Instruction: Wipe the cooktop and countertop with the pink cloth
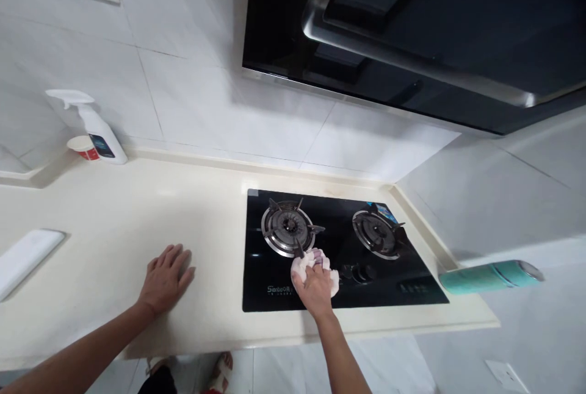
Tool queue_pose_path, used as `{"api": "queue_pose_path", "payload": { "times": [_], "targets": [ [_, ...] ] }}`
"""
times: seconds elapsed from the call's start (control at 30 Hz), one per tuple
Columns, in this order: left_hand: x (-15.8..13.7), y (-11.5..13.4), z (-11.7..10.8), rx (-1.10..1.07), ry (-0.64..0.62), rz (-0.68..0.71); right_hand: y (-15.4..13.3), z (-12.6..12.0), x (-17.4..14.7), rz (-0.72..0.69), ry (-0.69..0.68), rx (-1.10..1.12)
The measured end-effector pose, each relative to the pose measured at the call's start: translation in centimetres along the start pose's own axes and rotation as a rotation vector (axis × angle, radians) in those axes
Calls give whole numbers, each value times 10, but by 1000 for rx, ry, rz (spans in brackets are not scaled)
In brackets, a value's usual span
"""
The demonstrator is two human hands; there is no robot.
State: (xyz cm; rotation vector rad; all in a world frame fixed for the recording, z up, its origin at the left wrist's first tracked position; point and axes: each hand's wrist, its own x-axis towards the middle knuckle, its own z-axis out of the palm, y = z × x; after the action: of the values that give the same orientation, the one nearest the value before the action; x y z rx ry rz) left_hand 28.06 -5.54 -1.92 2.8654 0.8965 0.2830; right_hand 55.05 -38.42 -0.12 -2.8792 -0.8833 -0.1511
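My right hand (315, 290) presses a crumpled white cloth (315, 258) with purple marks onto the black glass gas stove (336, 247). The cloth lies just in front of the left burner (289, 227), close to one prong of its pan support, and left of the control knobs (359, 273). Part of the cloth is hidden under my fingers. Flat on the cream countertop (206, 211), to the left of the stove, rests my left hand (165, 279) with its fingers stretched out and nothing in it. The right burner (376, 233) stands apart from both hands.
A white spray bottle (103, 128) and a red-and-white tub (82, 146) stand in the back left corner. A white flat object (30, 260) lies at the left. A green cylinder (492, 277) is at the right edge. The black range hood (412, 40) overhangs the stove.
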Motion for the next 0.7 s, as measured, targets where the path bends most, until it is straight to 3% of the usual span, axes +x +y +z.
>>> {"api": "queue_pose_path", "payload": {
  "times": [0.17,0.3,0.43,0.6,0.7],
  "targets": [
    [1,1,-1,0,-8,-7,-11,-3,-37,-143,32,72],
    [1,0,0,-14,-1,-8,29,2,-53,-152,13,67],
    [1,-1,-1,-6,-3,-7,111,9,-48,46,-46,47],
    [1,1,-1,1,3,-10,206,-7,-40,626,-183,152],
    [0,1,0,-7,4,-11,240,-29,-36,803,-123,128]
  ]
}}
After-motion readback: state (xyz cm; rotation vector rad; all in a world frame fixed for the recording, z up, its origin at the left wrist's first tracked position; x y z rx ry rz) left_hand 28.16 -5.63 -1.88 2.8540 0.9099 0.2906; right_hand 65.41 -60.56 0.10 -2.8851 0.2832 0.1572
